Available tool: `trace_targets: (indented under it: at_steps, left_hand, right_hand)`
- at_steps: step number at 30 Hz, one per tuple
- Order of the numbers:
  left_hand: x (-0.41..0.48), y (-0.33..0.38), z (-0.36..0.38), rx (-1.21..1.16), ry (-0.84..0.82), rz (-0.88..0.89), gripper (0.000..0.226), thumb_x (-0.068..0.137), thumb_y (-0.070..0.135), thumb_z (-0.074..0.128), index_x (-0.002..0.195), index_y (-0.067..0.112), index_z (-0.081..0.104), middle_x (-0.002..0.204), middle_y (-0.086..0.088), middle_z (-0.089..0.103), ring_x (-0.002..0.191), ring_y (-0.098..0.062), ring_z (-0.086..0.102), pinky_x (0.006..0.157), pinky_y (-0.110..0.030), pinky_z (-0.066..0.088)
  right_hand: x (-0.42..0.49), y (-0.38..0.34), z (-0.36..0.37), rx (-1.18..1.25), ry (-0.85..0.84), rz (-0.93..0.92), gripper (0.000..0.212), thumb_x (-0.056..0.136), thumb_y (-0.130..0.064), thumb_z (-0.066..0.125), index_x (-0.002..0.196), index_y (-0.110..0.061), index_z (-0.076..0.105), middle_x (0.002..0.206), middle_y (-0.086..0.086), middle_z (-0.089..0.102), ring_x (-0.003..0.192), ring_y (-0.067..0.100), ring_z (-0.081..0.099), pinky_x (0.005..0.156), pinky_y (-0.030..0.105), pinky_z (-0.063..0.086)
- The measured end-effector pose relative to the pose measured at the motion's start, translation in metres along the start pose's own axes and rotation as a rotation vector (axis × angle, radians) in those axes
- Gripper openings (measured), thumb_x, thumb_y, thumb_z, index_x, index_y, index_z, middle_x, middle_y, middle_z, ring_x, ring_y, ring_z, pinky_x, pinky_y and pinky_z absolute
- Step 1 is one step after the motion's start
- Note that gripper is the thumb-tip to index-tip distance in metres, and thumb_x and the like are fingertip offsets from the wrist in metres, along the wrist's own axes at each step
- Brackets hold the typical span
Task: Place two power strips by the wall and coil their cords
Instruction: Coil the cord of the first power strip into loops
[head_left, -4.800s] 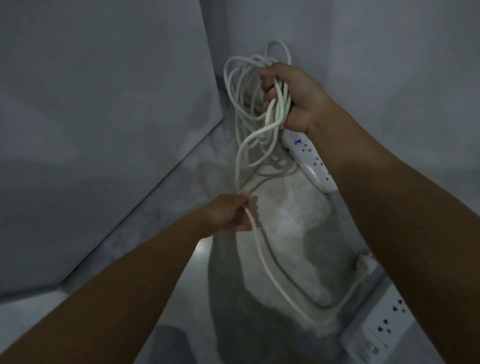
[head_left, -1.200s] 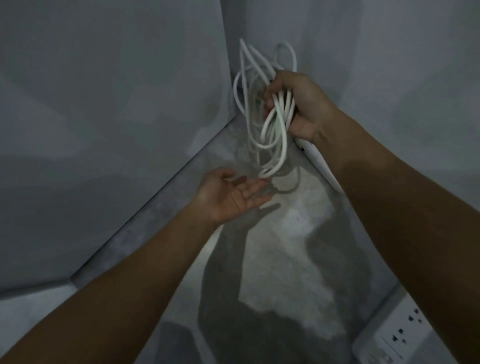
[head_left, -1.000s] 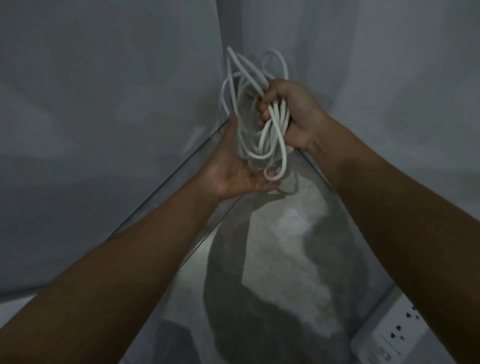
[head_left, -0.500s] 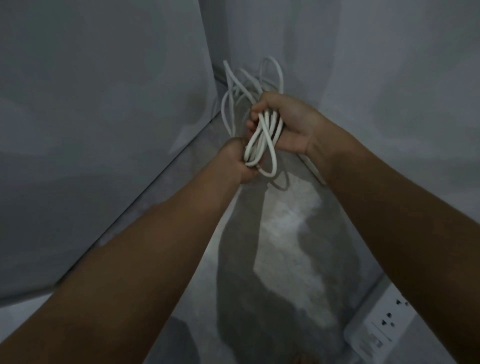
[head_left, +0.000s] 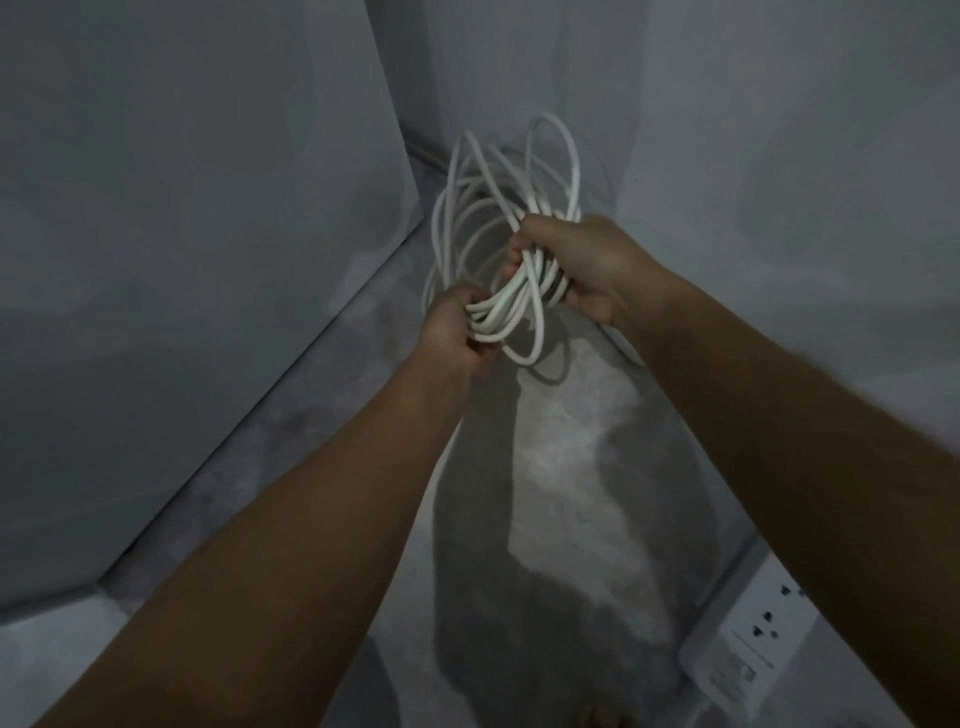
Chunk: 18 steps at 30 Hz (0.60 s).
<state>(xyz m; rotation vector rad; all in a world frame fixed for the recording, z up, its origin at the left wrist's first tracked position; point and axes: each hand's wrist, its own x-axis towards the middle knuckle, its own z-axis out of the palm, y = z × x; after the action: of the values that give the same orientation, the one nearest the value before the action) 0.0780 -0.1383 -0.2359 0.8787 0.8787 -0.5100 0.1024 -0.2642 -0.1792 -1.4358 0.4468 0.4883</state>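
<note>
A white cord hangs in several loose loops in the air above the floor corner. My right hand is shut around the top of the bundle. My left hand grips the lower ends of the loops just below and to the left. A thin white edge of one power strip shows beside my right wrist by the right wall; the rest is hidden. A second white power strip lies on the floor at the lower right against the same wall, sockets up.
Grey walls close in on the left and right and meet in a narrow corner ahead. The concrete floor between them is a lit strip crossed by my arms' shadows.
The loose cord on the floor has been gathered into the bundle. My left hand was open under the loops a second ago; it has risen and closed on their lower ends.
</note>
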Motion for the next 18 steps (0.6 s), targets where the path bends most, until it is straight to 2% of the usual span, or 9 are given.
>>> trace_targets:
  at_steps: [2, 4, 9, 11, 13, 14, 17, 18]
  left_hand:
    - [-0.001, 0.001, -0.001, -0.038, -0.026, 0.005, 0.033, 0.095, 0.009, 0.037, 0.066, 0.005, 0.054, 0.06, -0.013, 0.055, 0.06, -0.022, 0.054, 0.071, -0.031, 0.049]
    - [0.001, 0.0, -0.002, -0.073, -0.028, -0.002, 0.032, 0.095, 0.009, 0.037, 0.069, 0.005, 0.056, 0.067, -0.012, 0.056, 0.065, -0.021, 0.053, 0.081, -0.03, 0.046]
    - [0.001, -0.002, -0.009, -0.076, -0.052, 0.022, 0.004, 0.082, 0.01, 0.049, 0.08, 0.011, 0.052, 0.077, -0.011, 0.052, 0.066, -0.024, 0.055, 0.077, -0.033, 0.049]
    - [0.002, -0.003, -0.01, -0.068, -0.079, 0.014, 0.007, 0.084, 0.012, 0.049, 0.086, 0.009, 0.055, 0.078, -0.011, 0.054, 0.067, -0.024, 0.056, 0.077, -0.034, 0.05]
    - [0.001, 0.0, -0.01, -0.041, -0.096, 0.006, 0.017, 0.087, 0.013, 0.047, 0.099, 0.006, 0.057, 0.083, -0.013, 0.059, 0.072, -0.025, 0.061, 0.085, -0.035, 0.052]
    - [0.001, 0.001, -0.009, -0.031, -0.107, 0.005, 0.019, 0.089, 0.014, 0.045, 0.102, 0.005, 0.057, 0.082, -0.013, 0.062, 0.071, -0.025, 0.063, 0.083, -0.034, 0.054]
    - [-0.001, 0.008, -0.005, 0.038, -0.118, -0.008, 0.022, 0.095, 0.014, 0.041, 0.088, 0.001, 0.058, 0.064, -0.014, 0.067, 0.051, -0.023, 0.067, 0.054, -0.027, 0.058]
    - [-0.002, 0.01, -0.004, 0.071, -0.127, -0.016, 0.024, 0.095, 0.013, 0.041, 0.085, 0.001, 0.058, 0.061, -0.014, 0.067, 0.048, -0.023, 0.067, 0.051, -0.026, 0.056]
  right_hand:
    - [-0.002, -0.002, 0.0, -0.038, 0.023, -0.011, 0.005, 0.08, -0.007, 0.064, 0.078, -0.003, 0.066, 0.06, 0.011, 0.068, 0.055, 0.019, 0.068, 0.052, 0.025, 0.054]
    - [-0.003, -0.003, 0.0, -0.056, 0.021, -0.006, 0.003, 0.079, -0.007, 0.064, 0.078, -0.004, 0.064, 0.057, 0.009, 0.068, 0.056, 0.02, 0.069, 0.05, 0.025, 0.053]
    - [0.0, -0.001, -0.001, -0.226, 0.056, 0.023, 0.008, 0.073, -0.015, 0.068, 0.068, -0.01, 0.065, 0.048, 0.002, 0.063, 0.049, 0.019, 0.062, 0.058, 0.03, 0.049]
    - [0.001, -0.002, -0.001, -0.248, 0.041, 0.033, 0.009, 0.072, -0.017, 0.068, 0.066, -0.011, 0.065, 0.048, 0.002, 0.062, 0.05, 0.019, 0.06, 0.059, 0.029, 0.048]
    - [0.002, -0.003, -0.002, -0.225, 0.007, 0.03, 0.011, 0.074, -0.015, 0.066, 0.064, -0.011, 0.064, 0.049, 0.003, 0.062, 0.05, 0.019, 0.061, 0.06, 0.029, 0.049]
    - [0.003, -0.002, -0.004, -0.192, -0.009, 0.026, 0.013, 0.075, -0.013, 0.064, 0.063, -0.011, 0.063, 0.05, 0.004, 0.062, 0.051, 0.019, 0.061, 0.061, 0.03, 0.049]
    - [0.006, 0.003, -0.007, 0.005, -0.067, 0.023, 0.018, 0.082, -0.004, 0.057, 0.065, -0.008, 0.057, 0.055, 0.008, 0.055, 0.05, 0.019, 0.056, 0.054, 0.026, 0.05]
    - [0.006, 0.005, -0.009, 0.066, -0.082, 0.024, 0.018, 0.084, -0.001, 0.055, 0.067, -0.007, 0.056, 0.056, 0.009, 0.053, 0.05, 0.018, 0.056, 0.052, 0.025, 0.051]
